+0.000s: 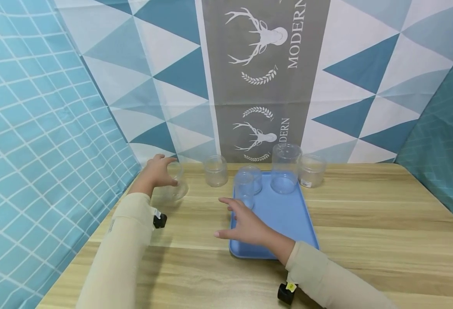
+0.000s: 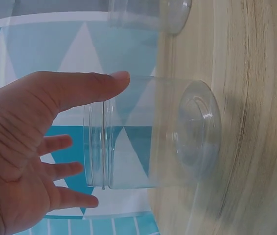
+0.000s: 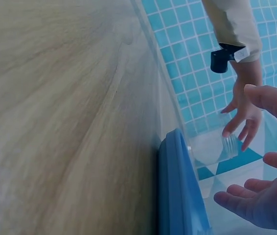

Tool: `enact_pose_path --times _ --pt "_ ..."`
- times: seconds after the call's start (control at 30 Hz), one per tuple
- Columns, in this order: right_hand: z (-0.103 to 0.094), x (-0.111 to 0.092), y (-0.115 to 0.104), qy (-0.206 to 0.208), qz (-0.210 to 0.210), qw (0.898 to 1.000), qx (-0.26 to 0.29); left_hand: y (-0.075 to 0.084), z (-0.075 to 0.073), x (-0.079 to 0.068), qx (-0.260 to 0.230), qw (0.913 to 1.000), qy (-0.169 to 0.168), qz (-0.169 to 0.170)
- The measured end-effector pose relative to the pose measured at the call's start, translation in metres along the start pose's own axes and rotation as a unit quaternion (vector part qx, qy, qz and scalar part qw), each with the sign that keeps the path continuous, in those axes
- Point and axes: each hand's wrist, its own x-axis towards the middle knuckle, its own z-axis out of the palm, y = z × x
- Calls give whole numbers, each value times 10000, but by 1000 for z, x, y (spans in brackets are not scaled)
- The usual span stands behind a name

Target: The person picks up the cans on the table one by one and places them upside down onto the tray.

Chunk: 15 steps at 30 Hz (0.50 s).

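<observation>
At the left of the table my left hand reaches round the top of a clear plastic jar. Its thumb lies along one side near the rim, and the other fingers are spread, fairly straight, by the opening. The jar stands upright on the wood. My right hand hovers over the near left part of a blue tray, thumb and fingers apart with nothing between them. Just beyond its fingertips a narrow clear jar stands on the tray, overlapping a short clear jar behind it.
A tall clear jar stands at the tray's back right corner. Beside it on the wooden table is a wide clear jar with a small label. Another clear jar stands left of the tray. A patterned cloth hangs behind the table.
</observation>
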Motion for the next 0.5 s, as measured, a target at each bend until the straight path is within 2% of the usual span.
enact_pose_path --times 0.27,0.5 --pt "6 6 -1 116 -51 9999 -41 1 1 7 -263 9987 -295 -319" --pt "6 9 -1 155 138 9998 25 2 0 11 -416 9971 -546 -341"
